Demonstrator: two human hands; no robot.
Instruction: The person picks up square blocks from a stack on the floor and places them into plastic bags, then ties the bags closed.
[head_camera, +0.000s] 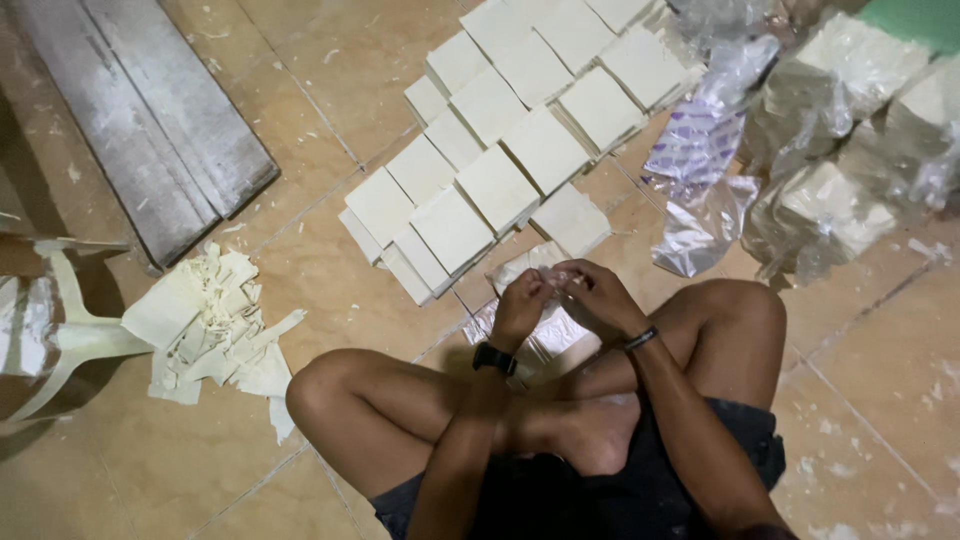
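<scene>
A: Hands first: what do they hold?

B: Left hand (522, 305) and right hand (598, 297) meet, fingers pinched closed on a clear plastic-wrapped pale square block (540, 325) on the tiled floor (330, 280) before crossed legs.

A: Beyond?

B: Overlapping rows of pale square slabs (497, 150); crumpled clear plastic bags (705, 170) far right; cream paper scraps (210, 320) left.

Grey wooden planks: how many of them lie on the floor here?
2. Both lie side by side at the upper left: the left plank and the right plank. Others may lie outside the frame.
</scene>
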